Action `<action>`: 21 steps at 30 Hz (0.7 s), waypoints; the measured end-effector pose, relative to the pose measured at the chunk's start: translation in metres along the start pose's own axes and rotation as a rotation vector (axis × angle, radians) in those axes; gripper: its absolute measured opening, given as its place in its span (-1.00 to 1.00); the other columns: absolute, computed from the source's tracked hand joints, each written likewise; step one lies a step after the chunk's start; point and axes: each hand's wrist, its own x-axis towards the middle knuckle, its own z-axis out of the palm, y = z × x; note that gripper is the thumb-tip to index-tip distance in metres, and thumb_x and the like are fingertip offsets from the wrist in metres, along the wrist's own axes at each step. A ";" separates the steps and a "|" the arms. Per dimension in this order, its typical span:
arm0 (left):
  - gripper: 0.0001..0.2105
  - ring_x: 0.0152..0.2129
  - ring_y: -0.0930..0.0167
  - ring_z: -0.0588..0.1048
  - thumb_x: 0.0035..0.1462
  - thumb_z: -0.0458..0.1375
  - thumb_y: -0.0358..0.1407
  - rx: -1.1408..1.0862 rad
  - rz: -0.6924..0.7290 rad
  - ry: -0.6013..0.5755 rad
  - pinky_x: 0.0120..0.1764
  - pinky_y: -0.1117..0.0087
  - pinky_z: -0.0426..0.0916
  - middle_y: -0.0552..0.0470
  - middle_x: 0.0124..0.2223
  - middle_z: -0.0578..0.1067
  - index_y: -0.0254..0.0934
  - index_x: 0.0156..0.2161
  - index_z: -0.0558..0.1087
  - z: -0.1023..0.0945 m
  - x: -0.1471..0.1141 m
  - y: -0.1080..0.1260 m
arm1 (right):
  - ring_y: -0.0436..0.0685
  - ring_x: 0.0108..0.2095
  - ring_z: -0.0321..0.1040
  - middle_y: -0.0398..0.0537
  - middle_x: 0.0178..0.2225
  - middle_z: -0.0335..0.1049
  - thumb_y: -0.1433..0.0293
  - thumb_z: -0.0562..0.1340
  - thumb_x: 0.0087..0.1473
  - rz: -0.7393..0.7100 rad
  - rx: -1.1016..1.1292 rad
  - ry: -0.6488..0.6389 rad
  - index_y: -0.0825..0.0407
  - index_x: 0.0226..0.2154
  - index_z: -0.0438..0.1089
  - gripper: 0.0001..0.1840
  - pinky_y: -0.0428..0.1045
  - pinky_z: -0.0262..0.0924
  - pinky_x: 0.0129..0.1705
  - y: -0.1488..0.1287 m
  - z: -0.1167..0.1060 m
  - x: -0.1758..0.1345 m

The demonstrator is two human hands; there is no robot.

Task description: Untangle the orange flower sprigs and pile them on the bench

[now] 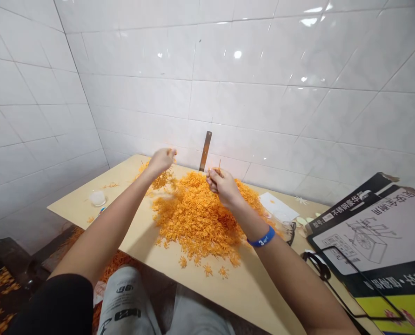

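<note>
A big heap of small orange flower-shaped pieces [197, 218] covers the middle of the table. Above its far side, my right hand [223, 184] is closed in a pinch on a thin stick [219, 164] that points upward, with a bit of orange at the fingertips. To the left, my left hand [161, 160] is raised and slightly blurred, its fingers closed with orange showing at the tips. Just below that hand is a spiky orange cluster [162, 180]; whether it hangs from the hand or rests on the table I cannot tell.
A white cup [97, 198] stands on the table [137, 232] at left. A metal ruler [205, 151] leans against the tiled wall. At right are white paper [279, 207], black-framed glasses [354, 274] and a printed carton [375, 237]. More orange pieces lie below, at lower left.
</note>
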 end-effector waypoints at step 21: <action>-0.65 -0.58 0.41 0.35 0.22 -0.04 -0.16 -0.108 0.226 -0.181 -0.47 0.40 0.16 0.00 -0.51 0.45 -0.34 -0.32 0.51 0.042 -0.073 0.044 | -0.13 -0.64 -0.03 -0.23 -0.52 0.13 0.47 0.15 0.12 -0.108 0.363 0.213 0.03 -0.51 0.15 -0.79 -0.18 -0.01 -0.61 0.002 0.020 0.026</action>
